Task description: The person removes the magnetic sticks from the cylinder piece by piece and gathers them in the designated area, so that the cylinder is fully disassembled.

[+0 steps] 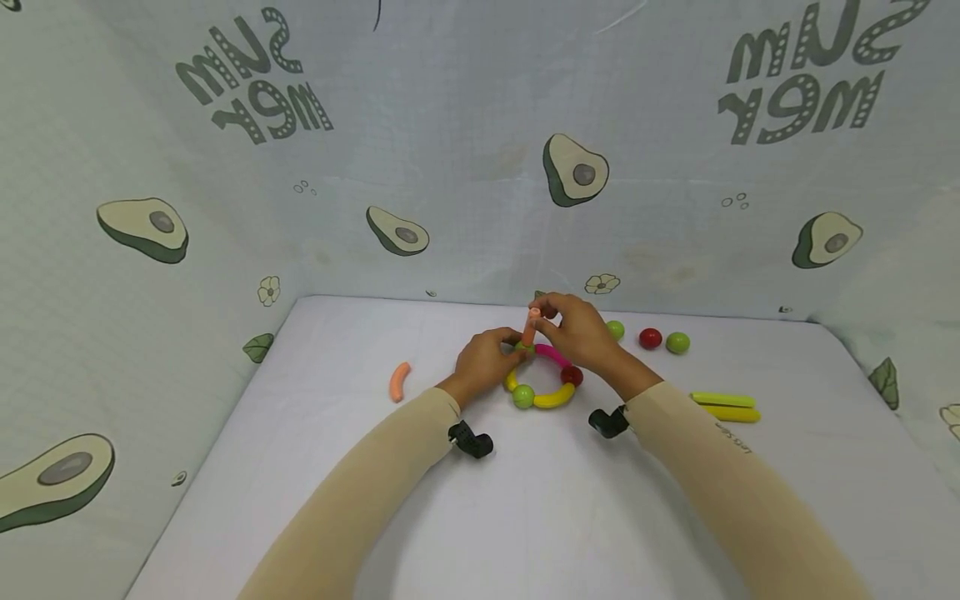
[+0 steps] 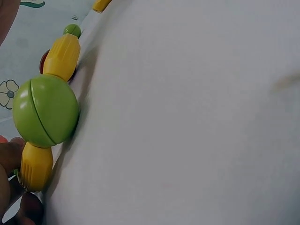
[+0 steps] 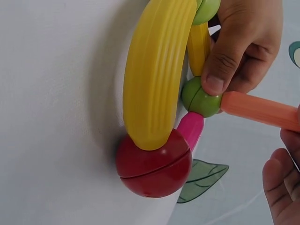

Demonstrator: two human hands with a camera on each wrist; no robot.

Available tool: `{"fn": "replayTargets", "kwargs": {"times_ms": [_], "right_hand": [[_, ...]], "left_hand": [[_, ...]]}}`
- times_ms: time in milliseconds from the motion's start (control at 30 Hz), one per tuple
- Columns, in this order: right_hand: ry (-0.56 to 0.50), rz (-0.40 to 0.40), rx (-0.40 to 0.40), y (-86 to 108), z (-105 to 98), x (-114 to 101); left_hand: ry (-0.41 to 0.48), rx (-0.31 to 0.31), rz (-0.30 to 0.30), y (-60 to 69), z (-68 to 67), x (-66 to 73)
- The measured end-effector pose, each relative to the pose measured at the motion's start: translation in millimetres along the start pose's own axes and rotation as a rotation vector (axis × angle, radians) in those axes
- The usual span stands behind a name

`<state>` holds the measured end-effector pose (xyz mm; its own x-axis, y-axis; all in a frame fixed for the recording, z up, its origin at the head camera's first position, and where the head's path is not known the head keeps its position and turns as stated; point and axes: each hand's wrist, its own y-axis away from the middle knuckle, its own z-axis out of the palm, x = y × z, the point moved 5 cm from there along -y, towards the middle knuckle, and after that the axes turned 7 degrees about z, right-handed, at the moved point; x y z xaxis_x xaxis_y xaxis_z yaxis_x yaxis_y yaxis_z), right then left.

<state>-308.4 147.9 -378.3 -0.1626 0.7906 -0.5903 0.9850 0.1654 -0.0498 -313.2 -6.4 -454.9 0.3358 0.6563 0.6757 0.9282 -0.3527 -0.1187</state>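
Here our right hand (image 1: 579, 335) pinches the orange rod (image 3: 260, 110) upright near its top, while our left hand (image 1: 483, 360) grips the green ball (image 3: 193, 97) beneath, at the ring's (image 1: 553, 398) eleven o'clock. Best we brace that ball and press straight down, sparing the magenta stick (image 1: 553, 356) at one o'clock.

"What do we see carrying these things?"
"A white table (image 1: 540, 517). Toward its far edge we have a ring (image 1: 553, 399) of joined coloured pieces."
"And left of that?"
"We spot one curved orange piece (image 1: 398, 382), lying apart."
"What do we find on the right?"
"Two green balls (image 1: 678, 342) with a red ball (image 1: 650, 338) between them; nearer us, a lime stick (image 1: 722, 400) beside a yellow stick (image 1: 733, 414)."
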Motion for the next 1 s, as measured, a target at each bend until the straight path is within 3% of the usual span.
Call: {"fn": "replayTargets", "kwargs": {"times_ms": [200,400,567,1000], "right_hand": [[-0.035,0.006,0.018,1.2,2,4],[-0.117,-0.030,0.068,1.9,-12,-1],[-0.130,-0.040,0.036,4.8,-17,-5],[-0.121,-0.002,0.005,22.4,-33,29]], "left_hand": [[-0.004,0.003,-0.001,-0.4,1.1,-1.0],[-0.005,0.010,0.001,-0.4,-0.6,0.8],[-0.004,0.015,-0.008,0.6,-1.8,1.4],[-0.036,0.003,-0.013,1.5,1.3,1.7]]}}
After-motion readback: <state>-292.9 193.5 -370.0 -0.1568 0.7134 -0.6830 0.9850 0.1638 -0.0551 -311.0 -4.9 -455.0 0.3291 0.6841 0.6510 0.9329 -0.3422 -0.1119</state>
